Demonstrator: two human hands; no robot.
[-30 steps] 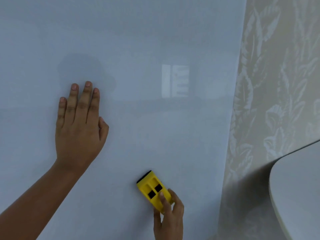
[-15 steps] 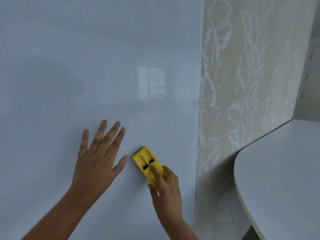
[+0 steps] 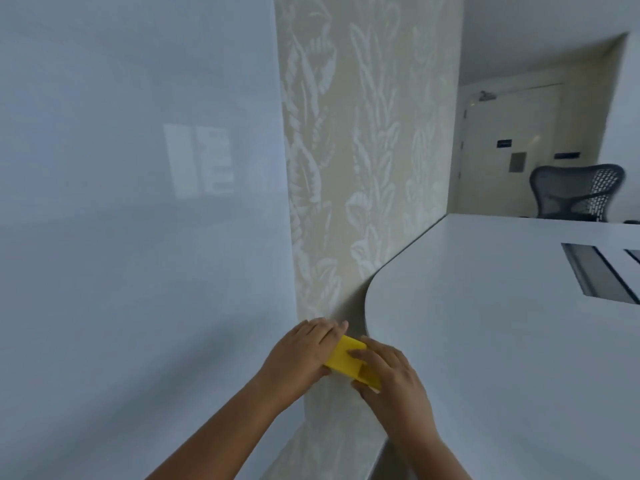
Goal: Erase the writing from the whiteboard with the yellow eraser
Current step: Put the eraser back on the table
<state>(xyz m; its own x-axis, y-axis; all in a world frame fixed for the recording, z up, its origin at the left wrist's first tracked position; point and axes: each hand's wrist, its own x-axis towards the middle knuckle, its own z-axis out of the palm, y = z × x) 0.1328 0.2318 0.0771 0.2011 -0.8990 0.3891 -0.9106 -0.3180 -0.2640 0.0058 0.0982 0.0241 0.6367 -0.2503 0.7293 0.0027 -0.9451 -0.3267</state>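
Observation:
The whiteboard (image 3: 138, 237) fills the left half of the head view; its glossy surface shows only a window reflection and no writing that I can see. The yellow eraser (image 3: 346, 358) is off the board, held in front of the patterned wall near the table's rounded corner. My left hand (image 3: 301, 355) grips its left end from above. My right hand (image 3: 391, 379) holds its right end, fingers over the top. Both hands hide part of the eraser.
A leaf-patterned wall (image 3: 363, 150) lies right of the board. A white table (image 3: 502, 341) with a rounded corner takes up the right side, with a dark cable slot (image 3: 599, 275) in it. A black mesh office chair (image 3: 581, 192) stands behind, by a doorway.
My view has swung right. Both hands left the whiteboard and came together; my right hand carried the eraser off the board and my left hand took hold of it too.

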